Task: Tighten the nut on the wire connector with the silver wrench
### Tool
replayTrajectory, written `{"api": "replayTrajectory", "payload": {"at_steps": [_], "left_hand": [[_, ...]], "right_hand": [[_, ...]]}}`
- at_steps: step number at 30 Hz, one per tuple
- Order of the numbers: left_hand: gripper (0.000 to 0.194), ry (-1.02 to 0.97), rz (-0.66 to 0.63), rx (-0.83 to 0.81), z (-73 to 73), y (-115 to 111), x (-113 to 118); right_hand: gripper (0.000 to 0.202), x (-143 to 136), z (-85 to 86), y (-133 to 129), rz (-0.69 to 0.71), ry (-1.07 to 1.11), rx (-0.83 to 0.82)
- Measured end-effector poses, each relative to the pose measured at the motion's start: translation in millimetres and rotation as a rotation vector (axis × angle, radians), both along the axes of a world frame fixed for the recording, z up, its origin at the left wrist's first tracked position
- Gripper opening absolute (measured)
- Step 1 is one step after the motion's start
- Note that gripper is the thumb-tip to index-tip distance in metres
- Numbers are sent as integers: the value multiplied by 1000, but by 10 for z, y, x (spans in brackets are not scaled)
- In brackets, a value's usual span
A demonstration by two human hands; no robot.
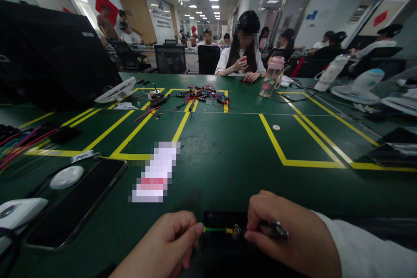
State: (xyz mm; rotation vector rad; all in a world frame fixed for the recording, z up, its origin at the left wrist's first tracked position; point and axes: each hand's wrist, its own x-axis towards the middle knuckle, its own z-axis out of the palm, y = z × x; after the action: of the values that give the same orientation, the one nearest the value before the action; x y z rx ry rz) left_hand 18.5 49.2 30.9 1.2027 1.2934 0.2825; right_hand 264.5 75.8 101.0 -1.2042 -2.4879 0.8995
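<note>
Low in the head view, my left hand [176,236] pinches the left end of a short green wire [216,229] between thumb and finger. The wire has yellow ends and runs level towards my right hand [276,226]. At its right end is a small coiled metal piece [239,231], right at my right fingertips. My right fingers are closed, and a slim black-and-silver tool [278,229] sticks out from under them. Whether the fingertips also grip the coiled piece is hard to tell. A dark box-like thing [224,216] sits just behind and below the wire.
A phone [81,202], a white round object [67,177] and a blurred paper slip [156,171] lie left on the green table. Ahead are a pile of coloured wires [205,94], a bottle [272,77] and a person [243,52]. White fans [358,87] stand right.
</note>
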Motion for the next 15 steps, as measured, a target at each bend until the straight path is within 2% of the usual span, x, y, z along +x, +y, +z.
{"api": "replayTrajectory", "payload": {"at_steps": [6, 11, 15], "left_hand": [[40, 22, -9, -14, 92, 20, 21], [39, 13, -16, -21, 69, 24, 6], [35, -5, -13, -19, -10, 5, -18]], "right_hand": [[13, 24, 39, 52, 58, 30, -58], [9, 136, 67, -11, -164, 43, -191], [6, 178, -41, -181, -339, 15, -206]]}}
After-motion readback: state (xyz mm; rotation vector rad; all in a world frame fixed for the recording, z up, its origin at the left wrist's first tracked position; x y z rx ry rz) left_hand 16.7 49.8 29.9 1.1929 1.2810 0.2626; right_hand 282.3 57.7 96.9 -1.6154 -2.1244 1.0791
